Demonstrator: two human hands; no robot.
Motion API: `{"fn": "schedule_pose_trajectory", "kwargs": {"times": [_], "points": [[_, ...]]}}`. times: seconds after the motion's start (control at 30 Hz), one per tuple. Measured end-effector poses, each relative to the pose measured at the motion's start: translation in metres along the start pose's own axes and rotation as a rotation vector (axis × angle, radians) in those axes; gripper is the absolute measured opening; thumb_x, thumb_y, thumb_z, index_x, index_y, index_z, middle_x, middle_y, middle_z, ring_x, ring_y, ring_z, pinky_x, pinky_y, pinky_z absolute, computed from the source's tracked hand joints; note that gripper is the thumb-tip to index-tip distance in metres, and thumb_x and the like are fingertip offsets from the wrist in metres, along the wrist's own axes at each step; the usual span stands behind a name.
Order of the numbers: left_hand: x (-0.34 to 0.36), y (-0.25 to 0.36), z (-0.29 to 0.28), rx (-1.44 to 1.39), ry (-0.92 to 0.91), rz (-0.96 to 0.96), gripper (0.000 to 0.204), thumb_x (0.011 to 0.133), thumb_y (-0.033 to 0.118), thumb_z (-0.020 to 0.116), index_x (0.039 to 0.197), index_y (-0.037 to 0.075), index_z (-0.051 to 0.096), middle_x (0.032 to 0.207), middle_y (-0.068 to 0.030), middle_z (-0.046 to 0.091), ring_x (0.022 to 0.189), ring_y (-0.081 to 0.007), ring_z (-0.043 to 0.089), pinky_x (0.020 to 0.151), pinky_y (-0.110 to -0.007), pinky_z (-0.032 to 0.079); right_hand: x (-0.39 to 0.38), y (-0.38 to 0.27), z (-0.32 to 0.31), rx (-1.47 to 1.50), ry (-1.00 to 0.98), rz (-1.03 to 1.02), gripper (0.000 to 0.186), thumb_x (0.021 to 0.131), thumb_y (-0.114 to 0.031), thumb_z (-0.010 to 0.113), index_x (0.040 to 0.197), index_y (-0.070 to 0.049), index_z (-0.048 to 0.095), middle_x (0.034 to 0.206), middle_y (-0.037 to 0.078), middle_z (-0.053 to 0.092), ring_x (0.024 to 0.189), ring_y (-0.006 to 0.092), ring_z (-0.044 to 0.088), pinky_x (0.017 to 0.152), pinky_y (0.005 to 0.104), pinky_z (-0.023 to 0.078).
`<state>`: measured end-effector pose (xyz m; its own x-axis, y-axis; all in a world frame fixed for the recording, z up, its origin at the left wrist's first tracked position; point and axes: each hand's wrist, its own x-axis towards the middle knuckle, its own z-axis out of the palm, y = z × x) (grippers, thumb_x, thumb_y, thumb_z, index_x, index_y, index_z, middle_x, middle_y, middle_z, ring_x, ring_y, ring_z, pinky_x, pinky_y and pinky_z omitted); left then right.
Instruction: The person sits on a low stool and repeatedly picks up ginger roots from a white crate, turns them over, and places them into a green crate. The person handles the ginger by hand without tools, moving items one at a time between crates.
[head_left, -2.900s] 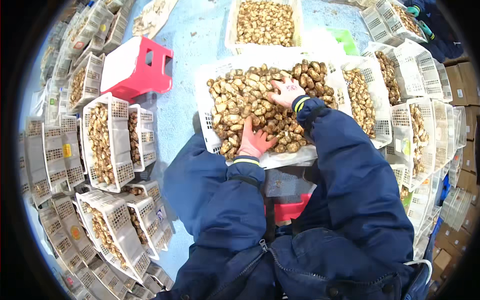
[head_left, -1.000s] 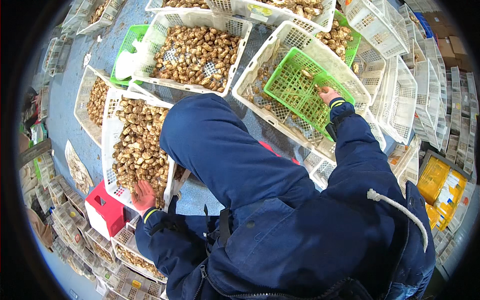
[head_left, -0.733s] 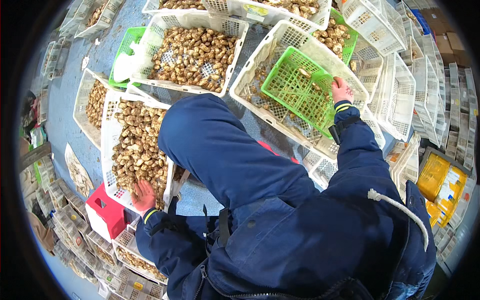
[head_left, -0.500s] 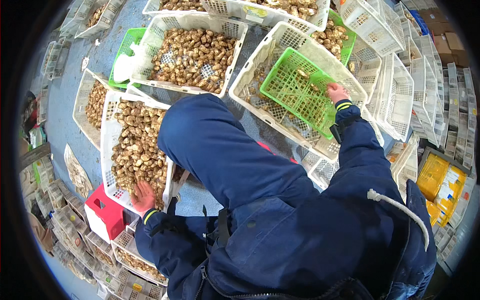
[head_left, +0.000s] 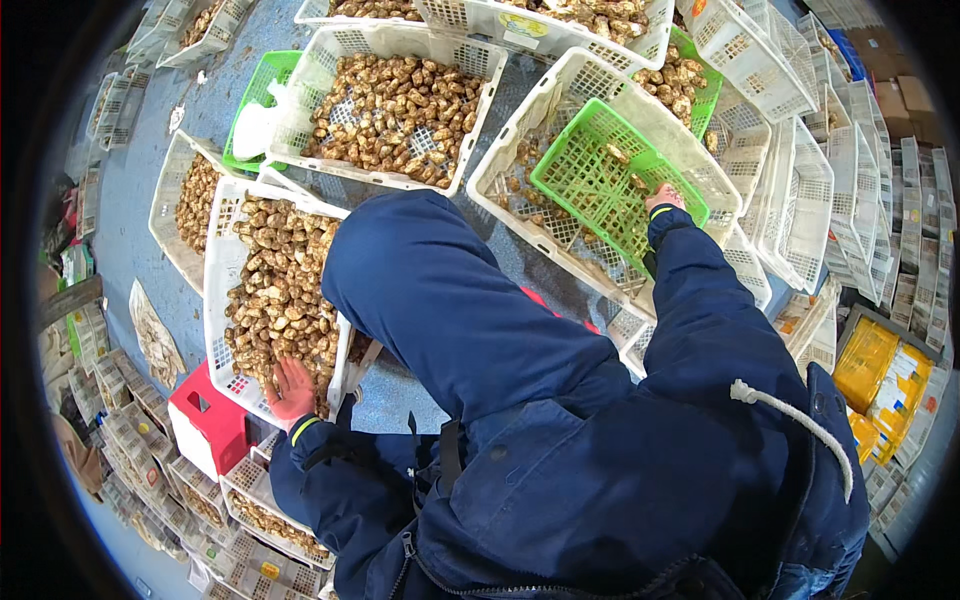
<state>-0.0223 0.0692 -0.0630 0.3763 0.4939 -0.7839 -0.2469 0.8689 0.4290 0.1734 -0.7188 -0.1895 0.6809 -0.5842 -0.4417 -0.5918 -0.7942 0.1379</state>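
My left hand (head_left: 291, 392), open with fingers apart, rests palm-up at the near end of a heap of small brown oblong lumps (head_left: 275, 290); their kind is unclear. They fill a white perforated crate (head_left: 222, 262) left of my knee. On the right, my right hand (head_left: 665, 197) reaches over the right side of a green perforated basket (head_left: 600, 200), its fingers pointing down inside. Whether they hold anything does not show. A few similar lumps (head_left: 617, 154) lie in that basket, which sits inside a larger white crate (head_left: 508, 118) with more scattered on its bottom.
Another white crate (head_left: 300, 112) of brown lumps stands ahead, beside a green basket (head_left: 258, 80) with a white bag (head_left: 254, 130). Stacked white crates (head_left: 798, 205) line the right. A red-and-white stool (head_left: 207, 420) stands at lower left, near a cloth (head_left: 152, 330) on the blue floor.
My right hand has moved slightly left and nearer, farther into the green basket. My left hand stays at the heap, its fingers shifted a little. The whole view has shifted slightly.
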Motion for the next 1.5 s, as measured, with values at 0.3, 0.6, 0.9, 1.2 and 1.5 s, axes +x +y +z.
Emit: {"fn": "schedule_pose_trajectory", "kwargs": {"times": [0.3, 0.6, 0.9, 1.2, 1.5], "points": [[-0.001, 0.003, -0.003, -0.002, -0.012, -0.006, 0.050, 0.096, 0.033, 0.049, 0.139, 0.008, 0.046, 0.147, -0.0121, 0.045, 0.135, -0.0310, 0.042, 0.107, -0.055, 0.039, -0.018, -0.018, -0.015, 0.281, -0.033, -0.184, 0.032, 0.078, -0.021, 0.060, 0.108, -0.012, 0.069, 0.107, 0.013, 0.070, 0.103, 0.0292, 0.065, 0.093, 0.0374, 0.049], [-0.008, -0.001, 0.003, -0.036, 0.000, -0.001, 0.050, 0.093, 0.028, 0.055, 0.138, 0.008, 0.047, 0.144, -0.0118, 0.048, 0.134, -0.0302, 0.043, 0.107, -0.054, 0.039, -0.038, -0.040, -0.038, 1.841, -0.808, -0.531, 0.060, 0.095, -0.025, 0.061, 0.144, 0.000, 0.035, 0.119, 0.014, 0.059, 0.113, 0.0261, 0.058, 0.095, 0.0393, 0.046], [-0.006, -0.001, 0.003, 0.009, 0.007, 0.029, 0.048, 0.097, 0.032, 0.045, 0.138, 0.006, 0.048, 0.145, -0.0138, 0.046, 0.134, -0.0326, 0.043, 0.107, -0.054, 0.039, -0.102, -0.073, -0.091, 1.744, -0.838, -0.573, 0.074, 0.088, -0.013, 0.065, 0.150, -0.004, 0.026, 0.131, 0.015, 0.054, 0.109, 0.0222, 0.058, 0.096, 0.0365, 0.046], [-0.005, 0.001, 0.000, -0.032, -0.004, -0.004, 0.047, 0.093, 0.029, 0.055, 0.134, 0.006, 0.051, 0.143, -0.0140, 0.049, 0.133, -0.0305, 0.045, 0.107, -0.053, 0.039, -0.029, -0.030, -0.011, 0.660, -0.312, -0.166, 0.049, 0.070, -0.017, 0.070, 0.118, -0.012, 0.069, 0.104, 0.010, 0.072, 0.093, 0.0196, 0.068, 0.086, 0.0306, 0.052], [-0.009, -0.003, 0.007, -0.005, 0.026, 0.016, 0.047, 0.095, 0.030, 0.052, 0.136, 0.007, 0.049, 0.146, -0.0132, 0.046, 0.136, -0.0305, 0.042, 0.108, -0.054, 0.039, 0.003, -0.059, -0.002, 0.150, -0.028, -0.035, 0.056, 0.077, -0.035, 0.062, 0.122, -0.002, 0.059, 0.126, 0.020, 0.061, 0.119, 0.0319, 0.057, 0.103, 0.0385, 0.043]]}}
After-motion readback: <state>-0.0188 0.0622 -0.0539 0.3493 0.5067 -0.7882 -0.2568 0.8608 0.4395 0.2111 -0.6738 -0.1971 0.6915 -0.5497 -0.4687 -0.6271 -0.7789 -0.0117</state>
